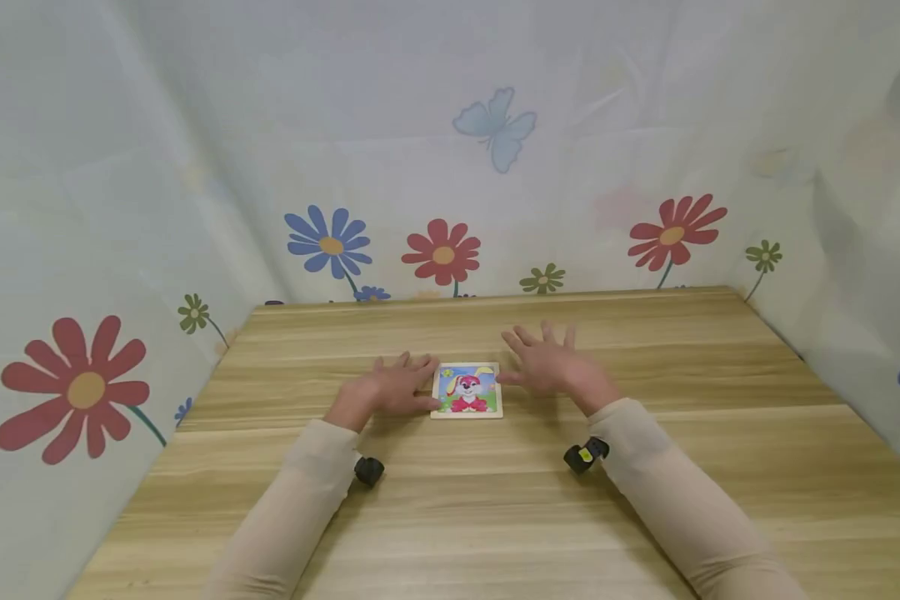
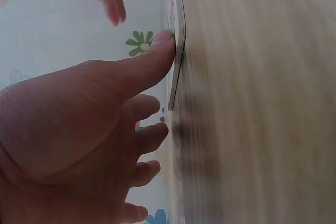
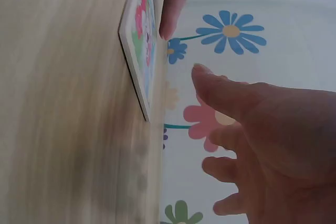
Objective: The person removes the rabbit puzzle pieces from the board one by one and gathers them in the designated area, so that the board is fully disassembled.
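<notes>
A small square wooden picture board (image 1: 467, 403) lies flat on the table, showing a pink-and-white cartoon rabbit in a pale frame. At its left side is my left hand (image 1: 399, 389), fingers spread. In the left wrist view that thumb (image 2: 157, 51) touches the edge of the board (image 2: 178, 40). My right hand (image 1: 551, 365) hovers just off the board's right side, its fingers apart and relaxed. The right wrist view shows a gap between the right thumb (image 3: 215, 87) and the board (image 3: 137, 66).
The wood-grain table (image 1: 465, 508) reaches back to a white curtain (image 1: 390, 125) printed with flowers and a butterfly. Curtain also hangs along the left and right sides. Black bands sit at both wrists.
</notes>
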### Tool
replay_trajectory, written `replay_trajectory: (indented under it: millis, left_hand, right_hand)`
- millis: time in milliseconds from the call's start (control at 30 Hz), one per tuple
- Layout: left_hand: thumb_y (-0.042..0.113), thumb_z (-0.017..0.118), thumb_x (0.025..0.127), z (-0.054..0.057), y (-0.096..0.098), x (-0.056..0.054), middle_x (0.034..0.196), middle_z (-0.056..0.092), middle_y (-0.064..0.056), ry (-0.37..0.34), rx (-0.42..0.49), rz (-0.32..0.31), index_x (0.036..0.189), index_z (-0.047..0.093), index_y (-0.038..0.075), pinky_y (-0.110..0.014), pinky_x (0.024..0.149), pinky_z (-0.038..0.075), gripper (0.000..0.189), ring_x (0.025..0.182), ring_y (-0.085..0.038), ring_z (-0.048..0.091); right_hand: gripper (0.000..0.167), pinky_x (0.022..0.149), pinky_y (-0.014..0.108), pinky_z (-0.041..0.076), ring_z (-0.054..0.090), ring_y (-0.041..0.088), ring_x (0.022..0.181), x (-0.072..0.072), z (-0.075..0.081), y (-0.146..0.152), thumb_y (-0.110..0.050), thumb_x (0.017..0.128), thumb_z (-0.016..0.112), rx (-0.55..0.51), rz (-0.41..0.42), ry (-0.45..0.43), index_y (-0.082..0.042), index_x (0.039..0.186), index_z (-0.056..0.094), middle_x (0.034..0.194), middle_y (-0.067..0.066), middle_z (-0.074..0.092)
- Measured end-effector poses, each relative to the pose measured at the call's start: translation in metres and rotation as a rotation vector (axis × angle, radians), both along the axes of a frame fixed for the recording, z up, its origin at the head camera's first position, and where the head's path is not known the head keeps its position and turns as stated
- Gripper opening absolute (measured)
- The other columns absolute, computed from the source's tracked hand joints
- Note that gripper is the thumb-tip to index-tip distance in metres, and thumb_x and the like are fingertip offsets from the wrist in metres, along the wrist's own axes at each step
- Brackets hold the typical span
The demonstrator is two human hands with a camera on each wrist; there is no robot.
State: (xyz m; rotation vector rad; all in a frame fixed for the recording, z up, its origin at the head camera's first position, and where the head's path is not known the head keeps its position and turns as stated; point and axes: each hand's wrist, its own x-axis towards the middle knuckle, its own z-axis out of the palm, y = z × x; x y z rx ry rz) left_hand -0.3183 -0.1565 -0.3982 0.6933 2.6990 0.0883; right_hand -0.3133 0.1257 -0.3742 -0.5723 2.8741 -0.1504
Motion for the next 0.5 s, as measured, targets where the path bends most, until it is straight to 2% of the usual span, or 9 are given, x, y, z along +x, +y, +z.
replay_trajectory:
  millis: [233,367,500]
  left_hand:
    - [0.057,0.051,0.099,0.000,0.002,0.001,0.167,0.015,-0.006,-0.026,0.016,-0.006,0.162,0.021,0.020,-0.067,0.115,0.006,0.079,0.151,-0.040,0.009]
    - [0.057,0.051,0.099,-0.001,0.003,0.001,0.166,0.017,-0.007,-0.025,0.016,-0.015,0.161,0.023,0.020,-0.067,0.115,0.006,0.077,0.151,-0.040,0.010]
    - [0.054,0.051,0.100,0.000,0.004,0.001,0.166,0.017,-0.008,-0.026,0.027,-0.037,0.161,0.025,0.018,-0.067,0.115,0.007,0.075,0.150,-0.041,0.010]
  right_hand:
    - [0.080,0.108,0.075,-0.007,0.006,0.050,0.148,0.010,-0.004,-0.012,-0.059,0.098,0.051,0.038,0.066,-0.059,-0.018,0.161,0.024,0.165,0.008,0.020]
    - [0.076,0.109,0.074,-0.005,0.008,0.049,0.148,0.016,-0.007,-0.019,-0.059,0.097,0.053,0.072,0.117,-0.097,-0.021,0.160,0.029,0.165,0.006,0.024]
    - [0.072,0.109,0.074,-0.005,0.011,0.049,0.148,0.019,-0.008,-0.022,-0.056,0.098,0.055,0.091,0.134,-0.105,-0.024,0.158,0.033,0.164,0.006,0.027]
